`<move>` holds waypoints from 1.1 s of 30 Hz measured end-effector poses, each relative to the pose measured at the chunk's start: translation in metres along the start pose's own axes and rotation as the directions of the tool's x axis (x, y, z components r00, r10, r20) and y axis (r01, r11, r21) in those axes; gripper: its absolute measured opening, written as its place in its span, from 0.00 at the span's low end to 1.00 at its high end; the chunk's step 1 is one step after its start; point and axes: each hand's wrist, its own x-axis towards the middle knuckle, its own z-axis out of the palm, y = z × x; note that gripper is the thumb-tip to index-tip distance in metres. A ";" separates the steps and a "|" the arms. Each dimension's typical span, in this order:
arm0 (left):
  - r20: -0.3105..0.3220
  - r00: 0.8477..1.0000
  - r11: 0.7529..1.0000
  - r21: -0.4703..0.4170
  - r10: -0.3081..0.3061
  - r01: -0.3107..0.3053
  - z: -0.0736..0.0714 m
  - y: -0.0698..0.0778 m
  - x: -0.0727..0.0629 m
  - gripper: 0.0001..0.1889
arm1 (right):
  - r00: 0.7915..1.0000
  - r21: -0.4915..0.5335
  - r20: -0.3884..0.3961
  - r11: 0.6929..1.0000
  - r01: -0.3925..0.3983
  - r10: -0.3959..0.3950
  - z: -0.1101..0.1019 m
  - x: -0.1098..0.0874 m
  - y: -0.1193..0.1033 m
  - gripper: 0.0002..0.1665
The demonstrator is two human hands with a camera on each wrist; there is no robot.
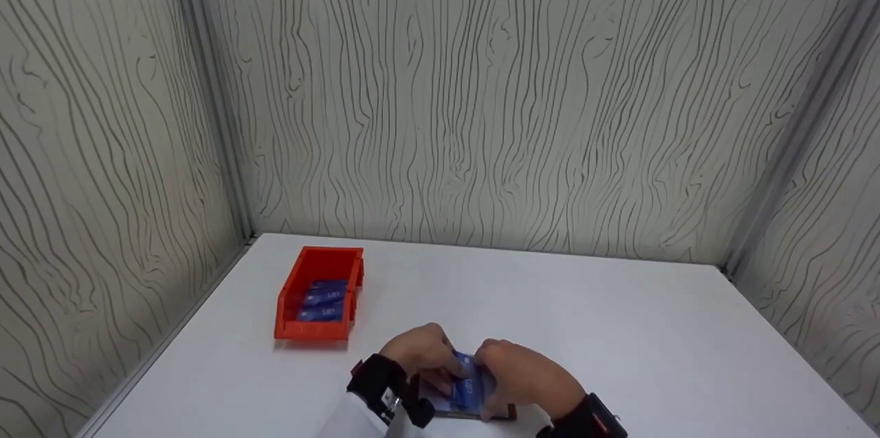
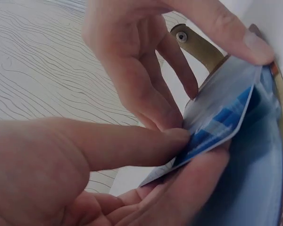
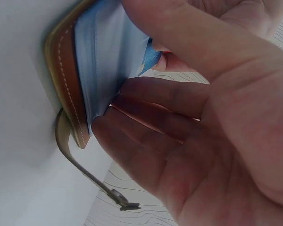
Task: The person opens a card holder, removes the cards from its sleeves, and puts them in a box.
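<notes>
A blue card (image 2: 217, 125) with white print is pinched between the thumb and fingers of my left hand (image 1: 421, 354). The card lies at the clear sleeves of a card holder, partly in or against one; how deep I cannot tell. My right hand (image 1: 528, 376) grips the sleeves of that card holder (image 3: 67, 82), its thumb on one edge and fingers along the other. The holder lies spread on the table, with a brown stitched leather cover. A snap strap (image 3: 82, 165) sticks out from its side. Hands cover much of the holder in the head view.
An orange-red bin (image 1: 311, 331) stands on the white table (image 1: 584, 314), left of and beyond my hands. Inside it lie several blue cards (image 1: 323, 305). Wood-grain patterned panels (image 1: 440, 94) enclose the table at the back and both sides.
</notes>
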 end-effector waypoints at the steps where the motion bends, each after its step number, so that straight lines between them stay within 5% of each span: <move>1: 0.002 1.000 1.000 -0.003 -0.005 0.005 0.000 0.000 0.000 0.16 | 1.000 -0.003 0.002 1.000 0.001 -0.001 0.000 0.000 0.000 0.35; 10: 0.066 0.997 1.000 -0.018 0.025 -0.024 -0.005 -0.004 0.002 0.12 | 0.999 0.014 0.031 1.000 -0.012 0.011 0.002 0.003 0.003 0.33; 22: 0.030 0.999 0.999 0.037 0.036 -0.037 -0.004 -0.005 0.001 0.15 | 1.000 0.003 0.022 1.000 0.005 -0.005 0.000 0.001 0.002 0.34; 33: 0.070 0.997 0.998 0.060 0.026 -0.030 -0.011 -0.007 0.004 0.18 | 0.998 0.049 0.050 0.998 0.028 -0.030 -0.004 0.000 0.015 0.37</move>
